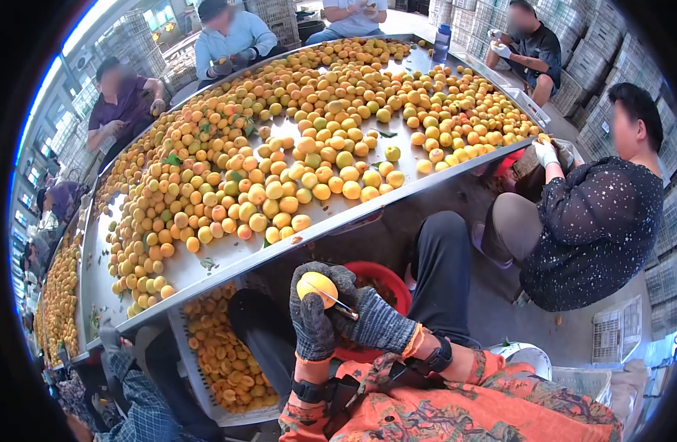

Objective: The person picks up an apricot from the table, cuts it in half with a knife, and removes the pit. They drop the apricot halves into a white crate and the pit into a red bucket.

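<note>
A yellow apricot (316, 287) sits in my left hand (313, 328), gloved in dark grey knit, with the fingers wrapped round it. My right hand (379, 318), in a matching grey glove, is closed on a small knife (343, 305). The thin blade lies against the lower right side of the fruit. Both hands are close together above my lap, just over a red basin (403, 289) whose contents are mostly hidden by the right glove. To the left of my knee, a white crate (239, 420) holds many halved apricots (231, 361).
A large metal table (219, 271) piled with apricots (309, 177) spans the view ahead. A blue bottle (442, 44) stands at its far edge. Several people sit around it, one (600, 214) close on my right. A white bucket (528, 355) and a crate (616, 331) are at right.
</note>
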